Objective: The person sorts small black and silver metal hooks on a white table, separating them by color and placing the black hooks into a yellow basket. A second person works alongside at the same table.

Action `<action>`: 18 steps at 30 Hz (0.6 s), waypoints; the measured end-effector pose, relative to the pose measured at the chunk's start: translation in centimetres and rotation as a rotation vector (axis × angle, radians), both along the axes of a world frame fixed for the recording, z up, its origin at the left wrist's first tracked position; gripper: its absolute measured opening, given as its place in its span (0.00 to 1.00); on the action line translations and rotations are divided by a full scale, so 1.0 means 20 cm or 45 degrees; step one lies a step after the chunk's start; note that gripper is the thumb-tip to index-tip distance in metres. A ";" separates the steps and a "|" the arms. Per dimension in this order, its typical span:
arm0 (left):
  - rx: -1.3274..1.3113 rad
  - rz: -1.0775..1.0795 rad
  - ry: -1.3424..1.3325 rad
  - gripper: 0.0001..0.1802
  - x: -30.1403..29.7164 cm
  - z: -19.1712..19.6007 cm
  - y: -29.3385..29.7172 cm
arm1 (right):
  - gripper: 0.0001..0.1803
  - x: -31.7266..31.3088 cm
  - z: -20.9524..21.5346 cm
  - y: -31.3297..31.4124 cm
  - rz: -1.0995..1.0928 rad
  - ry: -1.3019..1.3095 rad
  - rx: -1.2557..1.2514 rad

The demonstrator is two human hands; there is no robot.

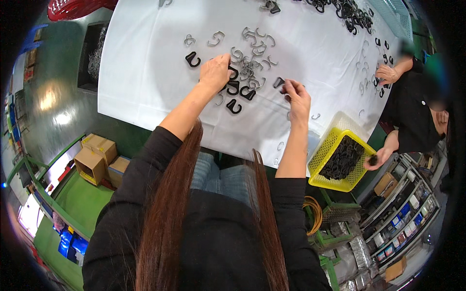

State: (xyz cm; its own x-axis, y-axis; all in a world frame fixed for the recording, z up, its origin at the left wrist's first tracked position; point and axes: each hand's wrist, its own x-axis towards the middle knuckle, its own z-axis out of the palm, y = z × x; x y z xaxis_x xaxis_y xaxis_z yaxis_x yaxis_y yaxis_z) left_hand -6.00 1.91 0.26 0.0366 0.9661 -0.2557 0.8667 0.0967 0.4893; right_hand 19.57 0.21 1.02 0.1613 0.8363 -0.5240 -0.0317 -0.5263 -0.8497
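Note:
My right hand (pixel 298 101) is closed with a small black hook (pixel 278 82) pinched in its fingertips, just above the white tabletop. To its left, my left hand (pixel 215 73) reaches down with bent, closed fingers at the edge of a cluster of black hooks (pixel 233 88). What lies under those fingertips is hidden. Each black hook has a triangular loop end. A loose heap of thin silver C-shaped metal clips (pixel 248 68) lies beside and beyond the cluster. One black hook (pixel 192 59) rests apart, left of my left hand.
A yellow basket (pixel 314 165) full of black pieces stands at the table's right edge. Across that corner a co-worker's hand (pixel 387 74) touches pieces; the other hand (pixel 387 150) is by the basket. A large black pile (pixel 350 14) lies at the far side, near a light-blue basket (pixel 395 17).

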 end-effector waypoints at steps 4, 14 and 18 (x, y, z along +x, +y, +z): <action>0.097 -0.198 -0.005 0.14 -0.05 -0.02 0.02 | 0.08 -0.02 0.00 -0.12 -0.181 0.435 -0.263; -0.614 0.578 -1.748 0.12 -0.34 0.14 -0.02 | 0.24 -0.43 -0.09 -0.27 0.574 -1.176 0.131; -0.688 0.768 -1.828 0.14 -0.24 0.12 -0.11 | 0.18 -0.37 -0.07 -0.23 0.596 -0.807 0.179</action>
State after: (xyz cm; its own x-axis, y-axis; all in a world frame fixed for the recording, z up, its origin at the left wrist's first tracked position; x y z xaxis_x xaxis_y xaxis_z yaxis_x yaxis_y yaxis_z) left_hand -10.90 -0.37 2.67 0.2013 0.7437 -0.6375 -0.4602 0.6463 0.6086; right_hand 12.24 -4.34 -0.38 0.0086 0.9422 -0.3350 0.6769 -0.2521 -0.6915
